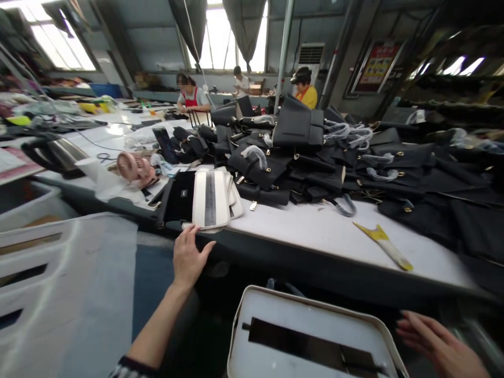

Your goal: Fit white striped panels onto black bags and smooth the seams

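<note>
My left hand [189,257] reaches to the front edge of the table with its thumb spread apart. Its fingertips are at the lower edge of a stack of white panels with a grey stripe [211,198]; whether they touch it I cannot tell. Against these panels lies a black panel with a small label [180,197]. My right hand [443,344] is at the lower right, somewhat blurred, fingers stretched out and holding nothing visible. Between my hands, low in front of me, is a pale, rounded rectangular piece with a raised rim [315,310] and a dark strip [307,344] across it.
Black bags [299,126] with wrapped handles are heaped across the table [283,223]. A yellow and white tool [384,244] lies at the right. A pink fan [134,167] and a kettle [55,154] stand at the left, above a white crate [59,273]. Several people work behind.
</note>
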`<state>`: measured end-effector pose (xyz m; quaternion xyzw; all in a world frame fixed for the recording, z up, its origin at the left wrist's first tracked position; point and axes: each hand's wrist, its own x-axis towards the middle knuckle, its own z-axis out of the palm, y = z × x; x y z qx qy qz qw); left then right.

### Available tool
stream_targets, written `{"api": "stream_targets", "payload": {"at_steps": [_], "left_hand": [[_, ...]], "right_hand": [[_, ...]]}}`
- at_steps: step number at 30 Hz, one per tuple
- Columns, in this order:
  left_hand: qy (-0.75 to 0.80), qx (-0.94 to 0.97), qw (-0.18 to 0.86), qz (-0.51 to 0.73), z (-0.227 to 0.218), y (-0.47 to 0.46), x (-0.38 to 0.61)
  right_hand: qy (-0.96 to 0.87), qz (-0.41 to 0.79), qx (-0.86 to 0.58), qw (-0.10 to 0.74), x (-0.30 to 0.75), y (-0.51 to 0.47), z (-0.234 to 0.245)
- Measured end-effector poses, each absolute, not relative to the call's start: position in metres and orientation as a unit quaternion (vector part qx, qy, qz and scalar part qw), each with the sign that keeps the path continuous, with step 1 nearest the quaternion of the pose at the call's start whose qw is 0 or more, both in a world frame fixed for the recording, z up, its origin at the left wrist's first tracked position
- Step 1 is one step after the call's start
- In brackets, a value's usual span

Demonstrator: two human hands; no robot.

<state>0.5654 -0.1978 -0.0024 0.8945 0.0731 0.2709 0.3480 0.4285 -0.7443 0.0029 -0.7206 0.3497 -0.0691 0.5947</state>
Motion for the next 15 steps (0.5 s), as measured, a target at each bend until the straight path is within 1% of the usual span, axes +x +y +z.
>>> {"api": "stream_targets", "payload": {"at_steps": [3, 5, 9, 12, 15], "left_hand": [[-0.010, 0.922, 0.295, 0.250, 0.010, -0.182, 0.599], [-0.040, 0.932, 0.276, 0.229, 0.015, -0.171, 0.615], [-0.080, 0.941, 0.279, 0.171, 0.032, -0.145, 0.633], [-0.057, 0.937, 0.313, 0.144, 0.044, -0.129, 0.640], [0.046, 0.918, 0.372, 0.131, 0.046, -0.124, 0.651]], "right_hand": [[0.253, -0.026, -0.794, 0.552, 0.479, -0.717, 0.042], [0.154, 0.022, -0.833, 0.532, 0.508, -0.694, 0.059], [-0.018, 0.110, -0.852, 0.511, 0.548, -0.649, 0.066], [-0.077, 0.170, -0.841, 0.508, 0.564, -0.620, 0.063], [-0.099, 0.209, -0.825, 0.515, 0.571, -0.596, 0.062]]}}
